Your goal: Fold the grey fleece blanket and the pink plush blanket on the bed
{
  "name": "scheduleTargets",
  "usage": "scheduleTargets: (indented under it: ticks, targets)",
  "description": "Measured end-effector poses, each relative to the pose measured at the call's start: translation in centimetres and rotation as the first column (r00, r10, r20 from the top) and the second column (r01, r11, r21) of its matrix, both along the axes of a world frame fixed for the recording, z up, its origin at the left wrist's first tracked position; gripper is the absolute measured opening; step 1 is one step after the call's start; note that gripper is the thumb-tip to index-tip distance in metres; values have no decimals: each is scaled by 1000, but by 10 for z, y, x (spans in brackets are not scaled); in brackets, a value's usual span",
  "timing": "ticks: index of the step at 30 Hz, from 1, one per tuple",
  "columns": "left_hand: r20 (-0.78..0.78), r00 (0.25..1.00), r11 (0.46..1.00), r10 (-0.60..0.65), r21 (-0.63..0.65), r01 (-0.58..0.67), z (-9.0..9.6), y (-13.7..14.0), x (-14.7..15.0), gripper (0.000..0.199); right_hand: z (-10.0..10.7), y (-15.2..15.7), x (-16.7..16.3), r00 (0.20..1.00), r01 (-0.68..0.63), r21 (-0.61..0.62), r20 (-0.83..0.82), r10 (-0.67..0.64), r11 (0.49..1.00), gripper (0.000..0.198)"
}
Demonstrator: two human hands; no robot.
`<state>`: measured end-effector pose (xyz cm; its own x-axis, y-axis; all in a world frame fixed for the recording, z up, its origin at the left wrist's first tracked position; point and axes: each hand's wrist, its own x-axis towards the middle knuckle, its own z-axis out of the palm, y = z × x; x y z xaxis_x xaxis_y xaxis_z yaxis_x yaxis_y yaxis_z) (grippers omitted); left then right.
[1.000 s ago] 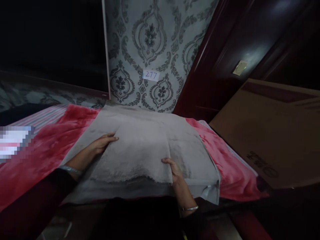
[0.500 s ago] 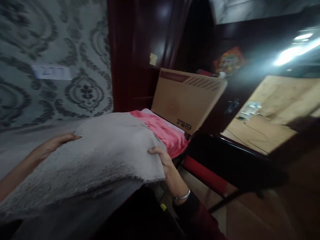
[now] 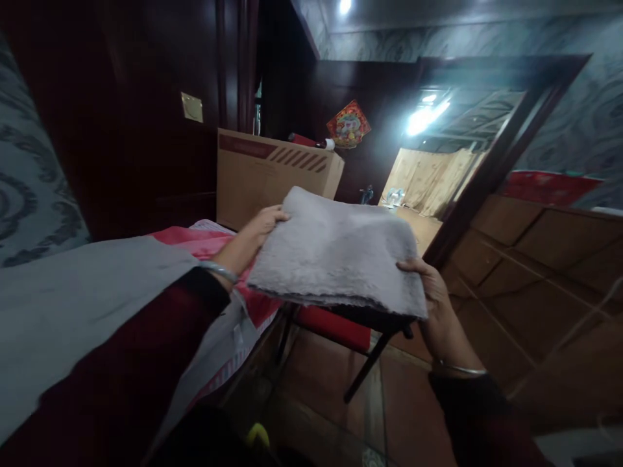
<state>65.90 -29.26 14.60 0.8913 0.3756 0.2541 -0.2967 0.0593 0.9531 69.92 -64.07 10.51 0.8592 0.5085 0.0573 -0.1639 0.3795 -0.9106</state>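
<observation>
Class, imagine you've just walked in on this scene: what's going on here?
A person is holding a folded grey cloth with both hands: the left hand grips its left side, and the right hand its right. The cloth appears in front of a black-legged piece of furniture; whether the two touch is hard to tell. To the left lies a grey cover, with a red blanket showing beyond it. A cardboard box stands behind.

Maroon sleeves (image 3: pixel 121 363) end in black cuffs (image 3: pixel 208 290) beside silver bangles (image 3: pixel 460 369).
</observation>
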Motion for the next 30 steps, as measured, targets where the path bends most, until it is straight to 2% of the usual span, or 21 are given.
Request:
scheduleTargets:
  ticks: [3, 5, 7, 9, 11, 14, 18, 21, 24, 28, 30]
  targets:
    - [-110, 992, 998, -56, 7, 57, -34, -49, 56, 58, -32, -46, 38, 989, 113, -109, -88, -122, 988, 52]
    - [-206, 979, 999, -11, 47, 21, -59, -73, 79, 62, -58, -65, 55, 973, 150, -164, -151, -175, 975, 52]
    - [-243, 969, 996, 39, 84, -19, -78, -86, 92, 65, -81, -75, 64, 969, 189, -162, -131, -211, 969, 55]
    - [-235, 970, 994, 59, 104, -35, -87, -89, 100, 67, -96, -79, 68, 970, 230, -114, -46, -237, 966, 60]
    - [-230, 971, 991, 60, 132, -30, -89, -88, 105, 68, -103, -81, 70, 969, 248, -92, 25, -247, 964, 63]
    - [-212, 976, 983, 46, 182, -7, -84, -85, 110, 67, -104, -86, 70, 960, 274, -167, 109, -259, 947, 61]
    - [-180, 983, 930, 44, 366, 26, -83, -86, 115, 62, -103, -97, 71, 922, 340, -280, 287, -260, 898, 52]
    - [-181, 980, 898, 87, 440, 1, -85, -88, 117, 59, -102, -99, 72, 881, 433, -239, 316, -352, 869, 48]
    - [-167, 975, 868, 144, 495, -43, -85, -91, 117, 59, -102, -98, 75, 837, 529, -224, 298, -459, 819, 52]
    - [-161, 968, 814, 192, 578, -66, -82, -90, 113, 57, -104, -99, 80, 808, 576, -320, 364, -463, 752, 55]
    - [-169, 964, 780, 206, 623, -58, -79, -87, 111, 53, -104, -100, 82, 745, 649, -355, 476, -468, 673, 56]
